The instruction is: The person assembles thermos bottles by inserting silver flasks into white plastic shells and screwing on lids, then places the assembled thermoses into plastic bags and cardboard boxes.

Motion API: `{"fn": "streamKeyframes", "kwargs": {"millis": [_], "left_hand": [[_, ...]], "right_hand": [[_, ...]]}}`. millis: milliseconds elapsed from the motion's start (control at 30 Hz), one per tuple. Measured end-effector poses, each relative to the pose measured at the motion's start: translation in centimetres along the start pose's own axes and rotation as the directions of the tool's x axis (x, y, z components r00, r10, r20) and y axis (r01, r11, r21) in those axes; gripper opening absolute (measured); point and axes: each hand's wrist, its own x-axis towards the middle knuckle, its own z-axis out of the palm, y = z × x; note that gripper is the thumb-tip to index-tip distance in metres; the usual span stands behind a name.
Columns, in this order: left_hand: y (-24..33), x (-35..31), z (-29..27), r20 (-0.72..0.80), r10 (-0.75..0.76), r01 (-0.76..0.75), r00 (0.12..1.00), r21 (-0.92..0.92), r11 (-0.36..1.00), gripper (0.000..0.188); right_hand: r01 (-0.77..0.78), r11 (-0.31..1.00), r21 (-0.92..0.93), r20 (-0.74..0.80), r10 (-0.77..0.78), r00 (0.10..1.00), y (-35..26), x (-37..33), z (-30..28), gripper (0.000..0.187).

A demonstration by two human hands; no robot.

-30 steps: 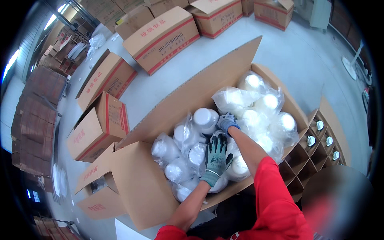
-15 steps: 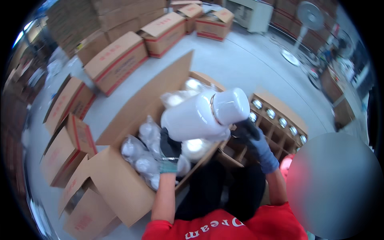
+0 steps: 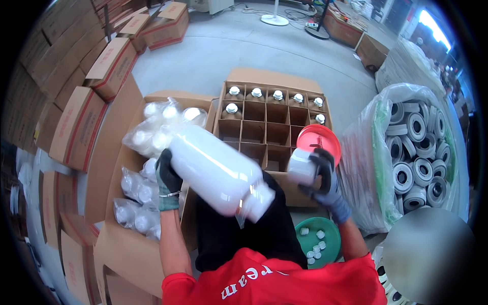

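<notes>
A white thermos flask [image 3: 211, 170] slants across the middle, its neck toward the lower right. My left hand [image 3: 169, 178], in a dark-palmed glove, is closed on its base end. A white cup lid [image 3: 301, 166] is off the flask, gripped in the gloved fingers of my right hand [image 3: 325, 180]. Something white and blurred sits in the flask's neck; its details cannot be made out. Just beyond my right hand is a red bowl [image 3: 331, 138] with small dark pieces inside. Below that hand stands a green basin [image 3: 331, 231] holding several small white stoppers.
Left, an open carton [image 3: 109, 160] holds plastic-wrapped white flasks. Ahead, a divided carton [image 3: 264, 75] has silvery-topped bottles in some compartments. A clear bag [image 3: 362, 168] of grey-white rings stands at right. Closed cartons [image 3: 76, 127] line the left; a white stand base [image 3: 274, 20] is at the back.
The cup lid has come off the flask into my right hand. The flask has turned so its neck points down and right. The view has swung right, bringing in the bowl, basin and bag.
</notes>
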Motion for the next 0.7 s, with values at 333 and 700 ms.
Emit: {"fn": "streamKeyframes", "kwargs": {"millis": [333, 700], "left_hand": [[-2.7, -8.7, 6.7, 0.475, 0.111, -0.268, 0.873, 0.278, 0.922, 0.040], [-6.2, -5.9, 4.9, 0.352, 0.181, -0.163, 0.918, -0.079, 0.983, 0.043]], "right_hand": [[-0.207, 0.749, -0.630, -0.081, 0.201, 0.976, 26.1, 3.9, 0.2, 0.045], [-0.679, 0.246, -0.692, -0.278, 0.777, 0.565, 47.1, 16.1, 0.1, 0.066]]}}
